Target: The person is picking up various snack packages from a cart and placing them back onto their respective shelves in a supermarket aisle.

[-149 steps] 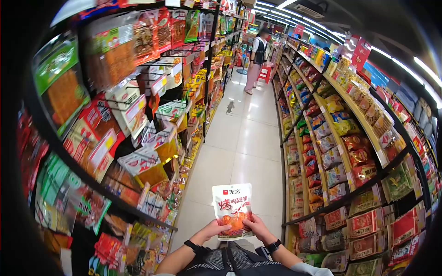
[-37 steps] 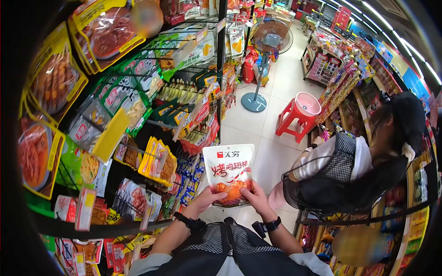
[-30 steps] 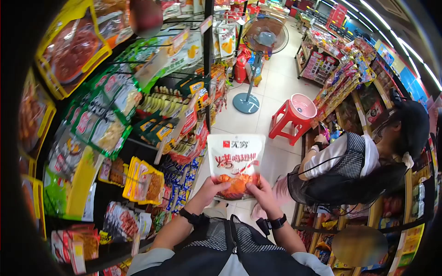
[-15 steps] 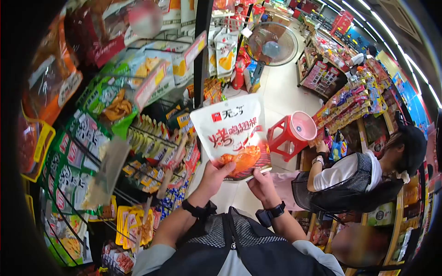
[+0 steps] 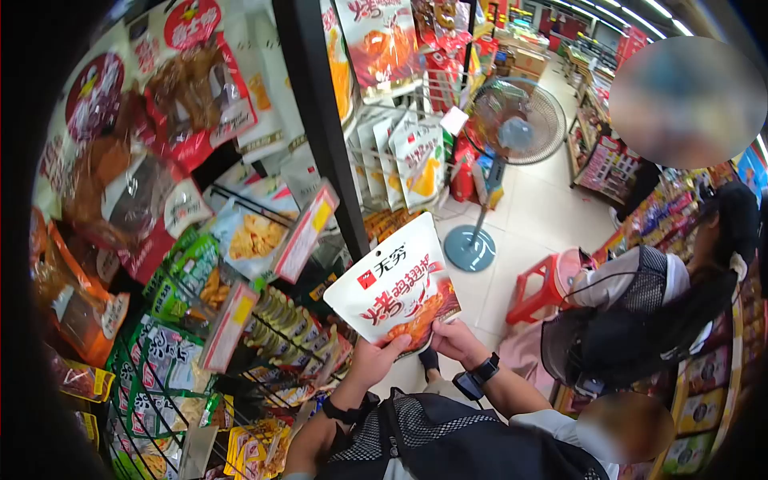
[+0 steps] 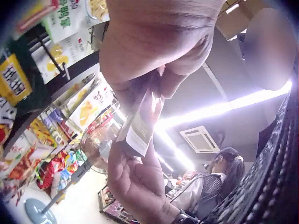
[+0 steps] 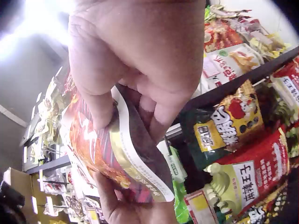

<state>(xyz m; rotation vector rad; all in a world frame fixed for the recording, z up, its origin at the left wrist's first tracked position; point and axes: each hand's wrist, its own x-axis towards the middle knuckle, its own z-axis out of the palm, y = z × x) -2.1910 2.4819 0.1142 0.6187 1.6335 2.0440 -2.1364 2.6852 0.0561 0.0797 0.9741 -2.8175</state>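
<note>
In the head view a white pouch of snacks (image 5: 392, 276) with red lettering and a picture of roasted chicken is held in front of the vest, tilted to the left. My left hand (image 5: 372, 364) grips its lower left corner, thumb on the front. At the lower right edge, my right hand (image 5: 460, 340) pinches it between thumb and fingers. The left wrist view shows the pouch's bottom edge (image 6: 138, 137) between the two hands. From the right wrist, the pouch's front (image 7: 88, 135) shows, with the right thumb pressed on it and the fingers behind.
Packed snack racks line the left, split by a black post (image 5: 320, 120). Beyond it a similar white-and-red pouch (image 5: 376, 44) hangs above a wire holder of white pouches (image 5: 420, 160). A standing fan (image 5: 516, 120), a red stool (image 5: 540, 288) and a bending person (image 5: 632, 320) are to the right.
The wearer has moved up the aisle past the racks, and the view has swung toward the left rack and its post. Both hands keep hold of the pouch, which has tilted left.
</note>
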